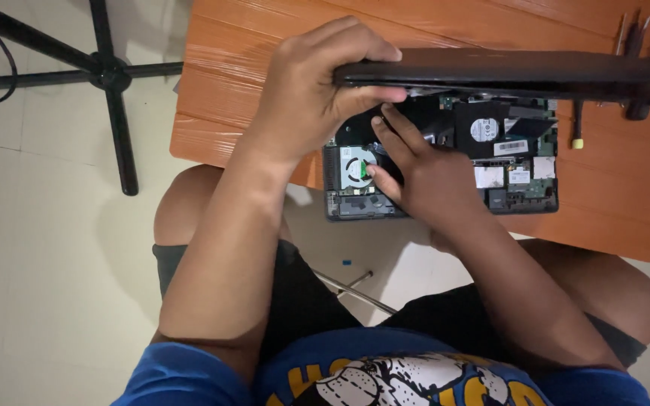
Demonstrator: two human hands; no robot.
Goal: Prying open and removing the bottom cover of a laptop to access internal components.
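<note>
- A round white label [484,129] sits on the black square drive in the upper middle of the opened laptop's inside.
- A white rectangular barcode sticker [510,147] lies just below and right of that drive, slightly tilted.
- A pale square sticker [488,177] sits lower, beside the right hand.
- A smaller white label [519,177] lies just right of it.
- Another white patch [544,167] sits near the right edge of the board.

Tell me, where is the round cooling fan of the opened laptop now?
The cooling fan sits at the laptop's left end on the orange table, just left of the right hand's fingertips.
</note>
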